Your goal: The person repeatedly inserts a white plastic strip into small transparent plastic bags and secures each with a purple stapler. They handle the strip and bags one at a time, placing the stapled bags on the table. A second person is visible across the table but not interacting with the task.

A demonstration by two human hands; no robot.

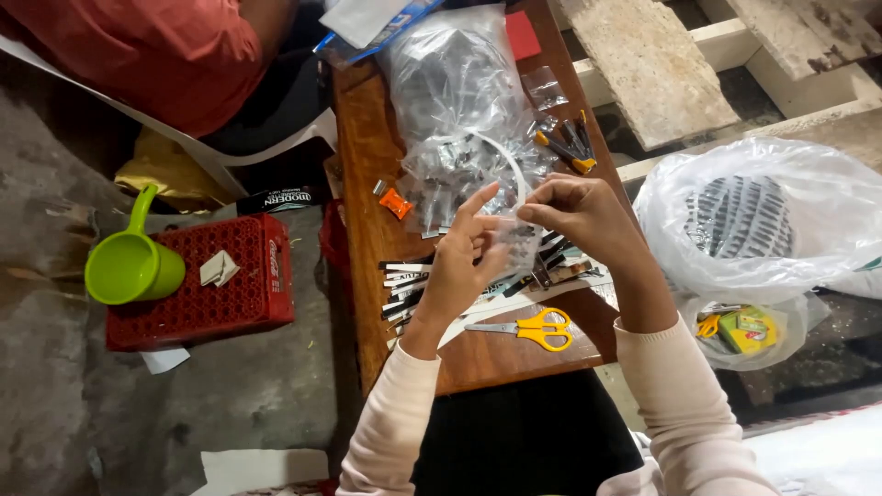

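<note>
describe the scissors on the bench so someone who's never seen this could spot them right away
Start at the narrow wooden bench running up the middle of the picture. At its near end, just below the left hand and right hand, lie the scissors, flat and closed. Their bright yellow handles set them apart from the black and white strips beside them.

Illumination is moderate and uneven. Light falls from above, strongest at the right side. The clear plastic bags point(459, 101) show specular glare, and the white plastic bag point(763, 216) is near overexposure. The left floor point(55, 386) is dim. Focus is soft overall; edges show mild wide-angle distortion.
</note>
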